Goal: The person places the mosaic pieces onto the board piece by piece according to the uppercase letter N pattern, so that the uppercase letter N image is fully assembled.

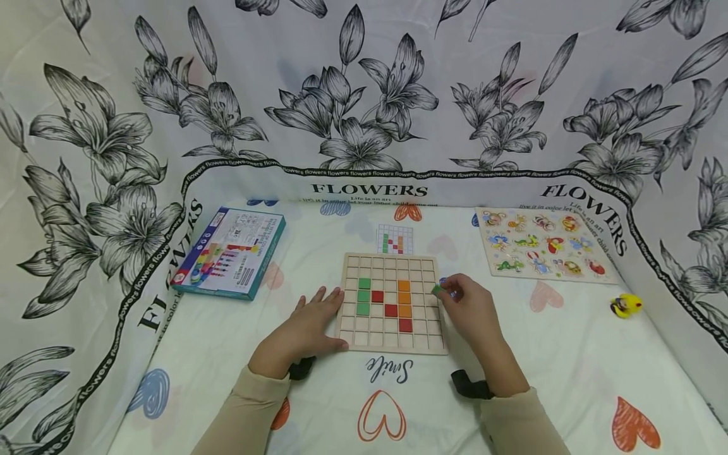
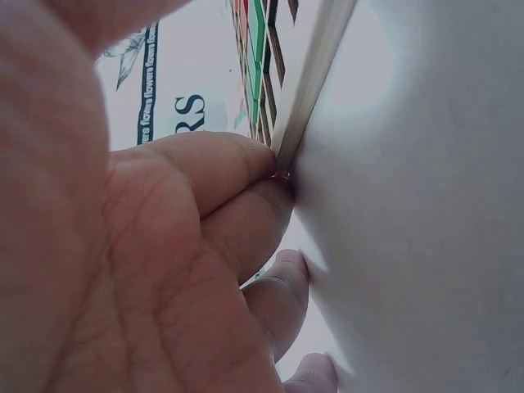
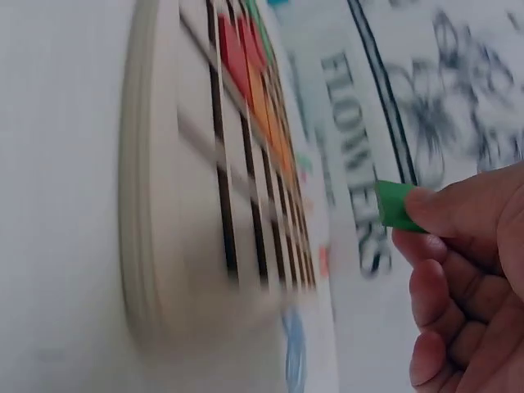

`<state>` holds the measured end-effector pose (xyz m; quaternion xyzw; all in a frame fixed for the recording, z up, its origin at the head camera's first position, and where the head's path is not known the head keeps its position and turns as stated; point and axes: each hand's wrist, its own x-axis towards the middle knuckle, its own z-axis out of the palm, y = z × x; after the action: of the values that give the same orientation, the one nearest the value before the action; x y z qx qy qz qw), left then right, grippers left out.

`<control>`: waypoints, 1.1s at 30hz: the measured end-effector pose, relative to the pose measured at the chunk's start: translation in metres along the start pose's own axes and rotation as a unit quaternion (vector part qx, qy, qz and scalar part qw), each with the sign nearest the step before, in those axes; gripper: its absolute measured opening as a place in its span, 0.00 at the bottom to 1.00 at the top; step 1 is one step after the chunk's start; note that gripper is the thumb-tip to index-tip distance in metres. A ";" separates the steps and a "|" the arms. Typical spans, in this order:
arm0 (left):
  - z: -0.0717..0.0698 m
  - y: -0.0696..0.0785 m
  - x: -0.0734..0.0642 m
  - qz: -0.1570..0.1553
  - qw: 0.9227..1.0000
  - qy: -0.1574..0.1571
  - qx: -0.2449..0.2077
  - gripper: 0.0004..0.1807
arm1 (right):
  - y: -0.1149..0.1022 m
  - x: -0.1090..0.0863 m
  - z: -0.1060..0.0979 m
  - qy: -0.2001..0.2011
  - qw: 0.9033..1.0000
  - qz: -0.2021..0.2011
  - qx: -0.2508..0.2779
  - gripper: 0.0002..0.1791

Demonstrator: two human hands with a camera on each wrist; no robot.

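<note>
A wooden grid board (image 1: 370,340) lies flat in the middle of the head view. Square tiles sit in its cells: a column of three green tiles (image 1: 363,297), three red tiles (image 1: 391,310) running diagonally, and three orange tiles (image 1: 404,297). My left hand (image 1: 307,325) rests against the board's left side, fingers spread and thumb at the near left corner; the left wrist view shows fingertips touching the edge. Beside the board's right edge, my right hand (image 1: 469,309) pinches a green tile (image 3: 395,204) between thumb and index finger, with the other fingers curled.
Behind the board lies a small pattern card (image 1: 402,232) with a coloured grid. A boxed game (image 1: 230,253) is at the left. On the right are a wooden insect-picture board (image 1: 546,243) and a small yellow toy (image 1: 627,306). Flower-printed cloth (image 1: 364,63) hangs behind.
</note>
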<state>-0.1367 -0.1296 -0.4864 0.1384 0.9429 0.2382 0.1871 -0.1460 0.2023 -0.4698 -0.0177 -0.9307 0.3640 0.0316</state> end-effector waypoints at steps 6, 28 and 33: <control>0.000 -0.001 -0.001 0.003 1.000 -0.001 -0.004 0.59 | -0.044 -0.009 0.041 -0.084 0.993 -0.085 0.015 0.04; -0.003 0.000 -0.003 0.013 1.000 0.000 0.001 0.58 | -0.067 -0.011 0.088 -0.184 0.972 -0.146 -0.029 0.02; -0.004 0.001 -0.003 0.012 1.000 0.000 0.005 0.58 | -0.066 -0.011 0.089 -0.178 0.968 -0.163 -0.067 0.06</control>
<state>-0.1354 -0.1308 -0.4819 0.1502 0.9424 0.2360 0.1831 -0.1421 0.0931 -0.4903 0.1973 -0.9340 0.2876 -0.0772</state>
